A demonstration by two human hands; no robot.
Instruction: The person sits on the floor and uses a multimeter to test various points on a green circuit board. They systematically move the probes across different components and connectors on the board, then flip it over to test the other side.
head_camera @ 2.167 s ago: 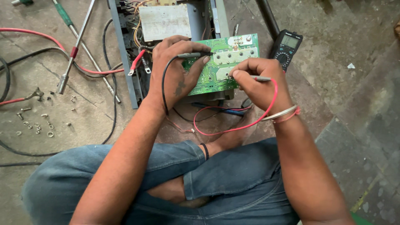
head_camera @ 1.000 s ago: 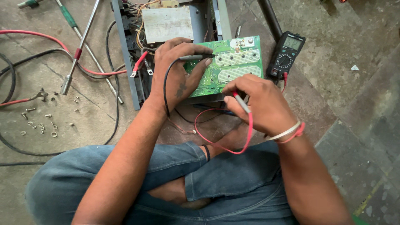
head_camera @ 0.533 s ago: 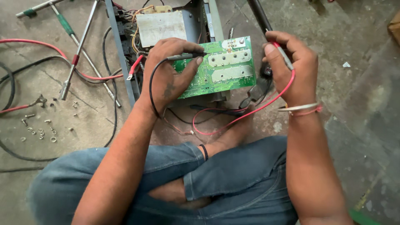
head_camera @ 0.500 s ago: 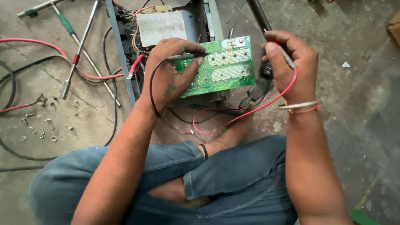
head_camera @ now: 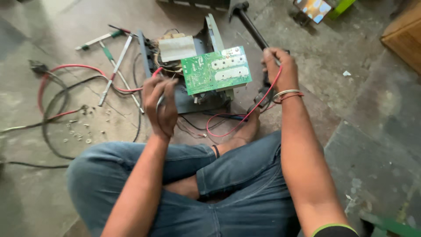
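The green circuit board (head_camera: pixel 216 70) is lying between the hands, the left hand (head_camera: pixel 160 105) gripping a probe beside it, the right hand (head_camera: pixel 280 68) clamping the red lead (head_camera: pixel 245 116).

1. The circuit board (head_camera: pixel 216 70) stood at upper centre of the frame, on the opened chassis (head_camera: pixel 184 90).
2. My left hand (head_camera: pixel 160 105) was just left of the board, my right hand (head_camera: pixel 279 70) to its right.
3. Loose tools (head_camera: pixel 115 68) and cables (head_camera: pixel 57 103) lay at the frame's upper left.
4. My crossed legs (head_camera: pixel 210 184) filled the lower centre.
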